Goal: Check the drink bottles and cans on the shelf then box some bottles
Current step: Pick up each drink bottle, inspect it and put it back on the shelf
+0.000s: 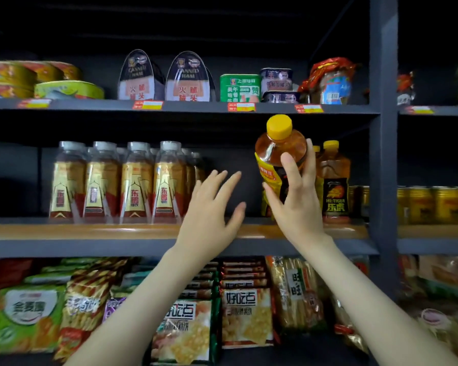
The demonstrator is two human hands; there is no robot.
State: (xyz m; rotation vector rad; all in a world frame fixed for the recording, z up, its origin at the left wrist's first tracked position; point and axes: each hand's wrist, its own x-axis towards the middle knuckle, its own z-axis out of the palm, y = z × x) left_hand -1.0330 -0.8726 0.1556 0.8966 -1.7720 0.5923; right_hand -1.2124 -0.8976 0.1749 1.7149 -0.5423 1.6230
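My right hand [298,196] grips an amber drink bottle with a yellow cap [276,151], tilted left and lifted off the middle shelf [143,231]. My left hand [212,210] is open just left of it, fingers spread, holding nothing. More yellow-capped bottles [335,180] stand to the right on the same shelf. A row of clear-capped bottles with gold and red labels [117,180] stands at the left. Yellow cans [431,204] line the shelf in the bay to the right.
A dark upright post [384,128] divides the shelf bays. The upper shelf [196,105] carries canned ham tins, fish tins and packets. Below are biscuit and snack packs [245,315]. A bare gap lies on the middle shelf between the two bottle groups.
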